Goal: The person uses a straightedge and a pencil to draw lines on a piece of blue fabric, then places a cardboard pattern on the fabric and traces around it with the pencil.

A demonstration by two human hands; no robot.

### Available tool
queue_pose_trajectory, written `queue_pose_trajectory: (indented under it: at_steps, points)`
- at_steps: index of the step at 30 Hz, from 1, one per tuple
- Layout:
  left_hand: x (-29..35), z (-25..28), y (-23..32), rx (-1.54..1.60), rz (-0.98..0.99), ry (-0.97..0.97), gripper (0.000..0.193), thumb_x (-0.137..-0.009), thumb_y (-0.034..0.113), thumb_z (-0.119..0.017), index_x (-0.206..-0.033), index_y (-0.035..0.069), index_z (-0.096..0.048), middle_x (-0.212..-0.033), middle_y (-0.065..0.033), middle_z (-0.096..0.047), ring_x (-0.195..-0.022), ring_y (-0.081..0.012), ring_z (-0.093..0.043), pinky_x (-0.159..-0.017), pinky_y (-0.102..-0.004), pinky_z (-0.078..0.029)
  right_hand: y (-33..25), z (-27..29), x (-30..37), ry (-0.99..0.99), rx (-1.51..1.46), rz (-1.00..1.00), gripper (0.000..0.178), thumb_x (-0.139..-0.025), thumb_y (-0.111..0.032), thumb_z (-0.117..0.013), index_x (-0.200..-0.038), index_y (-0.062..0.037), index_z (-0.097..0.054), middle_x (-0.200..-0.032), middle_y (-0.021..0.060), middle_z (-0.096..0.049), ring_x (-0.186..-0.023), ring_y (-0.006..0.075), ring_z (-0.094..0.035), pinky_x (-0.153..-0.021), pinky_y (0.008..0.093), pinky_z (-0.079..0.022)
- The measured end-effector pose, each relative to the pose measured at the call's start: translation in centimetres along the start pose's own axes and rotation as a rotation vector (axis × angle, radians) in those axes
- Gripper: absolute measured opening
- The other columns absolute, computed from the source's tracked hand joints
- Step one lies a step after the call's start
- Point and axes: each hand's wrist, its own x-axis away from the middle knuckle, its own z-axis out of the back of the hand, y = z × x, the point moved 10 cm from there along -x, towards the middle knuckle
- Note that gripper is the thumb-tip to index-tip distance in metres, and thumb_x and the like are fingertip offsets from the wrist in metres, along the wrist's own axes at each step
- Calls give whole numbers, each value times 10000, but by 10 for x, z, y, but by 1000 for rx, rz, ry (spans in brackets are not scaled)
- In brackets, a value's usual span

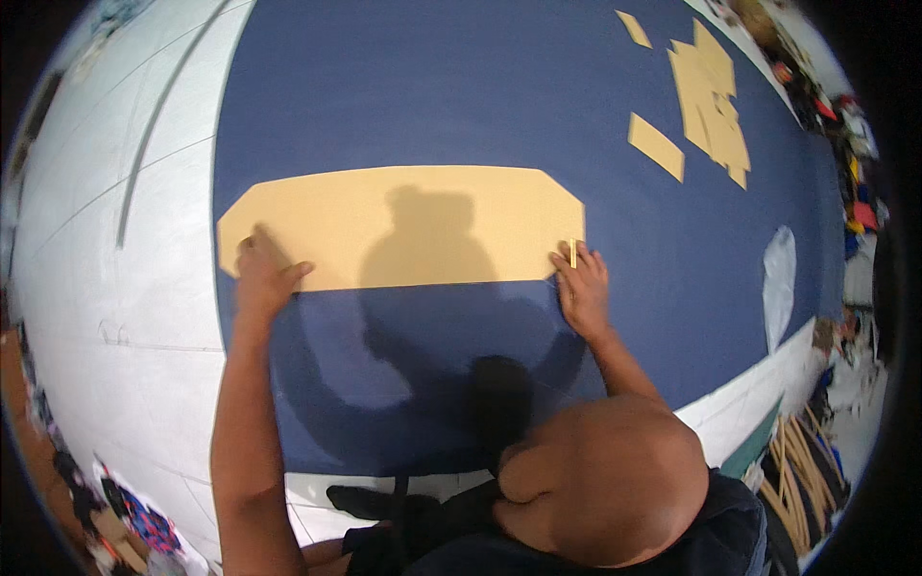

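A long tan board (317, 216) with cut-off corners, like a cardboard pattern piece, lies flat on dark blue fabric (413, 86). My left hand (269, 274) rests on its lower left part, thumb and fingers spread. At the lower right corner, my right hand (584, 283) holds a short, thin yellow stick (573, 253) between its fingers, close to the board's edge. Whether the stick is a pencil or a marker, I cannot tell. My shadow falls across the middle of the board.
Several tan cut pieces (706, 101) lie at the far right of the fabric. A clear plastic bag (779, 278) lies near its right edge. White floor (144, 298) borders the left. Wooden sticks (797, 475) are piled at the lower right. My bent knee (615, 480) is close below.
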Motion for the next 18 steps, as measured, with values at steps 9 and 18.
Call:
queue_pose_trajectory:
  at_steps: [9, 18]
  points:
    - [-14, -42, -9, -108, -24, -99, 1022, -777, 445, -813, -1569, 11, -336, -1593, -379, -250, -1501, -545, -207, -1207, -592, -285, -7, -3, -5, 1, 111, 66, 332, -990, -118, -591, -1314, -127, -662, -1437, 100, -611, -1411, 321, -471, -1177, 511, -269]
    - [14, -14, 27, 33, 257, -163, 1282, -686, 612, -865, -1619, 32, -204, -1668, -327, -69, -1542, -518, -113, -1215, -629, -219, -6, 3, 0, -29, 129, 106, 344, -1003, -87, -554, -1336, -106, -637, -1448, 130, -598, -1408, 355, -467, -1149, 529, -281]
